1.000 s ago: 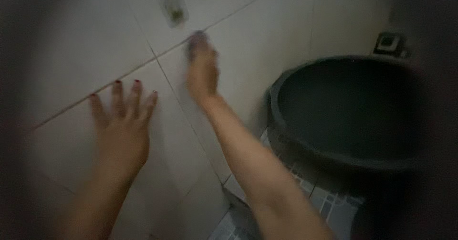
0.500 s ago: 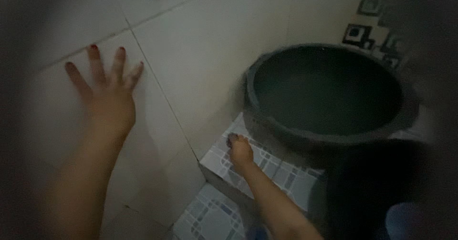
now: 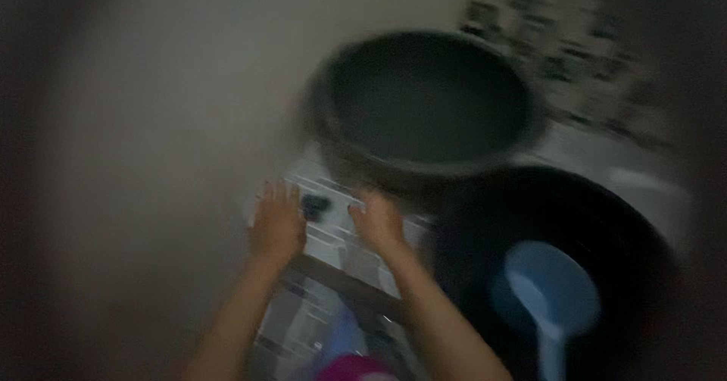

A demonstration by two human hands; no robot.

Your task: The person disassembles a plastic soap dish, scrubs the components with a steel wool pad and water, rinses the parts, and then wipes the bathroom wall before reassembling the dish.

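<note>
The view is dark and blurred. My left hand (image 3: 277, 226) rests flat on a pale tiled ledge (image 3: 333, 237) below the wall, fingers spread a little. My right hand (image 3: 379, 222) lies on the same ledge just to the right, close to the base of a large dark grey tub (image 3: 424, 104). Between the two hands sits a small dark object (image 3: 313, 205); neither hand clearly grips it, and its kind is unclear.
A black bucket (image 3: 560, 275) stands at the lower right with a light blue dipper (image 3: 549, 294) inside. Pale wall tiles (image 3: 151, 138) fill the left. Patterned dark-and-white tiles (image 3: 575, 40) run behind the tub. Something pink (image 3: 356, 367) shows at the bottom edge.
My left hand has come off the wall tiles and dropped to the ledge beside my right hand. The view has swung right and down, bringing the black bucket and blue dipper into sight.
</note>
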